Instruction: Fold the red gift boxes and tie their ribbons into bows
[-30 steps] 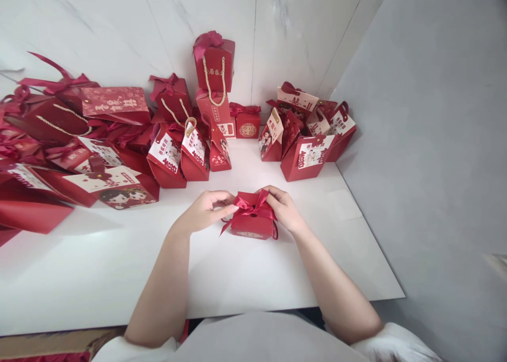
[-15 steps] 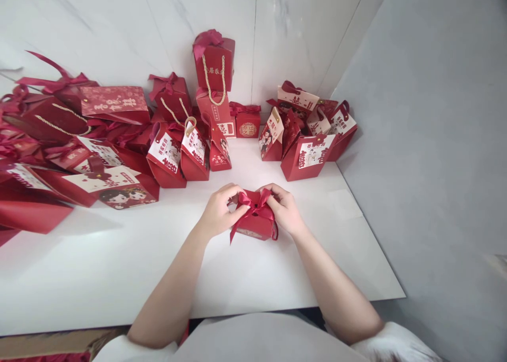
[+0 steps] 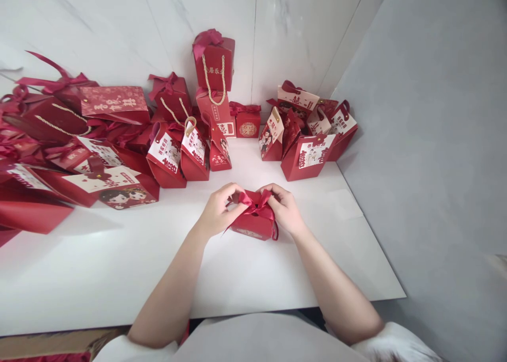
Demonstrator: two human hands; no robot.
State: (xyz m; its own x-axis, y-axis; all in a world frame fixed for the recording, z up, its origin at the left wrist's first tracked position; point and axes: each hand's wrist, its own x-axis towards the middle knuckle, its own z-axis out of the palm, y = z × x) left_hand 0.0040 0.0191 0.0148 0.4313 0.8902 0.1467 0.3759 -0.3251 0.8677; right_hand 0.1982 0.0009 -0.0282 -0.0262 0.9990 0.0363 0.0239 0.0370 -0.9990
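A small red gift box (image 3: 253, 228) with a gold print on its front stands on the white table (image 3: 253, 277) before me. Across its top a red ribbon (image 3: 258, 208) is tied in a bow. My left hand (image 3: 222, 209) pinches the bow's left loop between thumb and fingers. On the other side my right hand (image 3: 283, 208) pinches the right loop. A dark red cord handle (image 3: 275, 231) hangs at the box's right side. My fingers partly cover the box's back corners.
Many red gift boxes (image 3: 119, 188) crowd the table's left side. Stacked boxes (image 3: 214, 69) lean near the marble wall (image 3: 166, 29). Another group of boxes (image 3: 309, 159) stands at the back right, by a grey wall (image 3: 428, 140). An open cardboard box (image 3: 51, 343) sits below the front edge.
The ribbon's left tail, which hung over the box's front, has swung left towards my left hand. Both hands keep nearly the same place and hold.
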